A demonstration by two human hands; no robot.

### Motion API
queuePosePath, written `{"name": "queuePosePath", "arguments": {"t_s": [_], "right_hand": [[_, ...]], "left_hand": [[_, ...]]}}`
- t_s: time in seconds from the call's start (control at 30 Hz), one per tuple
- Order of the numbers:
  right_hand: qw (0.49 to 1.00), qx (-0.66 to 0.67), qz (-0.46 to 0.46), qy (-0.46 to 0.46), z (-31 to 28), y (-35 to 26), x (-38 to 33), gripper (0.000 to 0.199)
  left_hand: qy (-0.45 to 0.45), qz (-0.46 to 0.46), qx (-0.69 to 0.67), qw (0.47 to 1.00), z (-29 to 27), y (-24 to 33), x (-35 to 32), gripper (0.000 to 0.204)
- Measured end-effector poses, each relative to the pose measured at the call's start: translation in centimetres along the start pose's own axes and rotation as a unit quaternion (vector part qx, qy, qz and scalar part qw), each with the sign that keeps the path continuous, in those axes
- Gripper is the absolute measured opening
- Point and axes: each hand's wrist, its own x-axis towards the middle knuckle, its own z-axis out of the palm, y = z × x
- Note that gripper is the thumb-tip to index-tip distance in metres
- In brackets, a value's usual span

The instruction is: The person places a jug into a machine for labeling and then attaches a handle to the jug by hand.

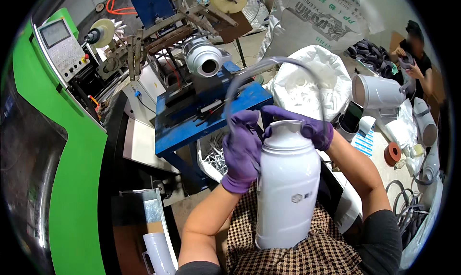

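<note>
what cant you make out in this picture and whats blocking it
In the head view:
White container: inside, hidden by its own wall and neck.
Grey strip: lower right run, behind the right hand.
White jug: lower end, cut off by the picture's lower edge.
Machine screen: contents, too small.

Both gloved hands [241,150] [318,132] close together

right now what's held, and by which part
Seemingly, the left hand holds the grey loop by its lower left, the right hand the white container by its neck.
</note>
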Motion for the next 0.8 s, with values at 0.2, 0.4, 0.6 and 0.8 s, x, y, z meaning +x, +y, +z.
{"name": "queuePosePath", "arguments": {"t_s": [0.2,0.4,0.6,0.8], "right_hand": [[0.897,0.287,-0.291,0.171,-3.1,6.8,0.1,0.063],[0.962,-0.064,-0.207,0.168,1.5,3.8,0.6,0.052],[0.929,-0.258,-0.18,0.197,2.8,2.0,0.2,0.024],[0.652,-0.609,-0.452,0.014,3.2,2.3,-0.9,0.02]], "left_hand": [[0.041,-0.264,-0.1,0.959,-4.9,-1.9,1.8,0.077],[-0.051,-0.399,-0.183,0.897,-8.0,-0.2,0.7,0.09],[-0.036,-0.309,-0.139,0.94,-5.3,-1.5,-1.0,0.085],[0.031,-0.351,-0.174,0.919,-3.4,-2.0,-0.7,0.07]]}}
